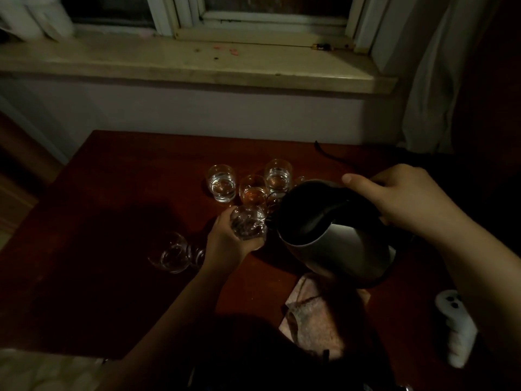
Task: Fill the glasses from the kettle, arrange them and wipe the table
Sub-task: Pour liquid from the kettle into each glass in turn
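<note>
My right hand (406, 198) grips the black handle of a steel kettle (338, 238), tilted to the left above the dark red table (118, 198). Its spout touches the rim of a small clear glass (248, 224) that my left hand (225, 241) holds just above the table; water is splashing inside it. Behind stand three glasses: a left glass (222, 183) with water, a middle glass (253, 191), and a right glass (278, 176) with water. Two more glasses (176, 253) sit to the left of my left hand. A pinkish cloth (318, 311) lies under the kettle, near the front edge.
A white remote (456, 328) lies at the table's right side. A black cord (327, 153) runs along the back right of the table. Beyond the table are a wall, a stone window sill (197, 60) and a pale curtain (434, 80).
</note>
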The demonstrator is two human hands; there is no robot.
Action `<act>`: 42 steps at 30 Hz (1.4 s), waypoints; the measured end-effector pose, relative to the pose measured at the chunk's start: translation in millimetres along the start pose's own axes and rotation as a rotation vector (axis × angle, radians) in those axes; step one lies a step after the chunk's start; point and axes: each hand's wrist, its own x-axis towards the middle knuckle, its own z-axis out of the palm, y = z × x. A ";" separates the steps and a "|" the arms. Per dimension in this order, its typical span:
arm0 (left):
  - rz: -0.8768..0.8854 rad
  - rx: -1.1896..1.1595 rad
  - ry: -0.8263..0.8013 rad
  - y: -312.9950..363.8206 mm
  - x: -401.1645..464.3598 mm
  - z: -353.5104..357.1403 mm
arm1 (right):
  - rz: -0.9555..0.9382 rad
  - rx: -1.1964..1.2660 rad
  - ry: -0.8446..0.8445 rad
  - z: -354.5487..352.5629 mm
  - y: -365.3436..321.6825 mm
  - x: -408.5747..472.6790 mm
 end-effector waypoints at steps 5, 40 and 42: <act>-0.104 -0.106 0.062 4.4 9.4 -13.1 | 0.112 0.129 0.059 19.9 18.1 -11.4; -0.226 0.803 -0.337 -39.3 14.9 -81.7 | 0.191 0.791 0.087 99.4 4.7 -37.5; -0.199 0.964 -0.453 -43.4 4.3 -77.7 | 0.161 0.788 0.077 98.8 2.5 -38.0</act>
